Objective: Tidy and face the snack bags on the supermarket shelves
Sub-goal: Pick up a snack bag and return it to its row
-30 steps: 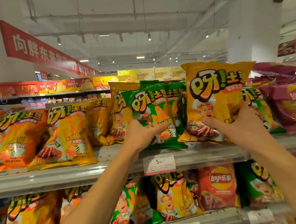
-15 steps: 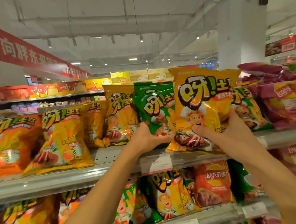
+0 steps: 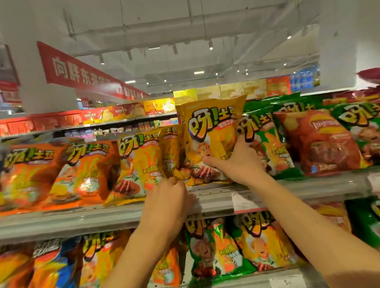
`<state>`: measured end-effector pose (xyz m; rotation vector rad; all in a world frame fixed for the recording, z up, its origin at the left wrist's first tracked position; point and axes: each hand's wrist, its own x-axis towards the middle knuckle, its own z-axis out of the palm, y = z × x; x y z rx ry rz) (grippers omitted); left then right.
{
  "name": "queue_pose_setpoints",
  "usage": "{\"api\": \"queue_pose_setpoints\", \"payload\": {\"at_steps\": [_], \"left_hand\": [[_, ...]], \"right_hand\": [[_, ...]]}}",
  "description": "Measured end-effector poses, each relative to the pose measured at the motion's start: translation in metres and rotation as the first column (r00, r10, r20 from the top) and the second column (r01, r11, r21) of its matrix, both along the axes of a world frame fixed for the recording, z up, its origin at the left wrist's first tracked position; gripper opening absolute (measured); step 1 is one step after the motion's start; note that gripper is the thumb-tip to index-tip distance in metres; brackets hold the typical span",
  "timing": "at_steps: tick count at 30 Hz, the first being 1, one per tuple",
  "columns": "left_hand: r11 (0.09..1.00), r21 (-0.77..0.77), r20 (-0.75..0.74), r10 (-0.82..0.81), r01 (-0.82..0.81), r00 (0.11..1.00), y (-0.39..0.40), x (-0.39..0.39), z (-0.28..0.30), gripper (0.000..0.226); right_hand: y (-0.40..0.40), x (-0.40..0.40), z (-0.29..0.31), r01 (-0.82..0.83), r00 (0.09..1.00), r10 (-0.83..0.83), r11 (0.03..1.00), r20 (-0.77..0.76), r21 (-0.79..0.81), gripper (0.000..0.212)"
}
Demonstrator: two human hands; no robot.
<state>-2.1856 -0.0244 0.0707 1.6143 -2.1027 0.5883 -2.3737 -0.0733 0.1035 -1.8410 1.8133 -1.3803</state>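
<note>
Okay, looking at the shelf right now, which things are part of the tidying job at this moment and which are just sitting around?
In the job:
- right hand gripping the upright yellow bag
- left hand at the lower edge of the neighbouring yellow bag
- top shelf

Just there:
- red Lay's bag among green bags
- orange bags far left
- price tag
- red banner
- lower shelf bags

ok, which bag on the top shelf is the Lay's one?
The red bag right of the hands, between two green bags; the only red one in that row, its logo appearing upside down.
</note>
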Motion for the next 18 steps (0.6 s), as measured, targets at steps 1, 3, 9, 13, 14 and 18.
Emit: {"api": "queue_pose_setpoints", "payload": {"at_steps": [1,3,9,13,14,18], "left_hand": [[1.000,-0.020,-0.003,-0.001,0.001,1.000,0.000,0.000,-0.002,0.034],[0.998,-0.052,-0.020,-0.021,0.020,1.000,0.001,0.000,-0.006,0.032],[0.992,-0.099,-0.093,-0.093,0.083,0.991,-0.001,0.002,-0.018,0.032],[0.992,-0.118,-0.104,-0.066,0.053,0.992,-0.001,-0.002,-0.020,0.033],[0.993,-0.117,-0.115,-0.044,0.030,0.992,-0.001,-0.005,-0.019,0.034],[0.980,-0.194,-0.212,-0.001,-0.041,0.977,0.004,-0.027,-0.012,0.033]], "right_hand": [[-0.006,0.007,-0.001,-0.006,1.000,0.006,1.000,-0.020,0.030,0.116],[-0.018,0.018,-0.004,-0.028,0.998,0.033,0.996,-0.059,0.088,0.116],[-0.034,0.028,-0.013,-0.121,0.993,0.118,0.970,0.025,0.209,0.128],[-0.026,0.025,-0.008,-0.129,0.988,0.145,0.961,-0.050,0.245,0.134],[-0.022,0.023,-0.006,-0.126,0.986,0.149,0.962,-0.078,0.242,0.135],[0.003,0.001,-0.006,-0.081,0.976,0.095,0.993,-0.196,0.082,0.122]]}}
